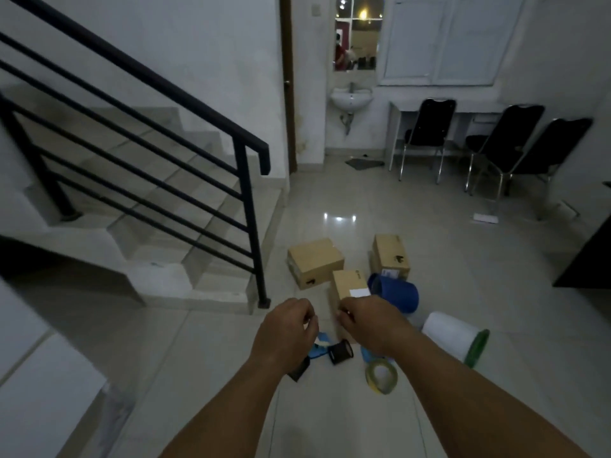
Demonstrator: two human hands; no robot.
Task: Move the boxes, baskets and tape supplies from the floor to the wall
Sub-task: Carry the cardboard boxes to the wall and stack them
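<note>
Loosely curled, holding what I cannot tell, my left hand [287,327] and right hand [367,320] are hovering near the small brown cardboard box [348,284]; I'm aiming for opposite sides.

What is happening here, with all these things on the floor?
A person holds both hands out over a pile on the floor beside the stairs. The left hand and right hand have curled fingers; whether they hold anything is unclear. Three cardboard boxes, a blue basket and a white basket on their sides, and a tape roll lie there, not yet at a wall.
</note>
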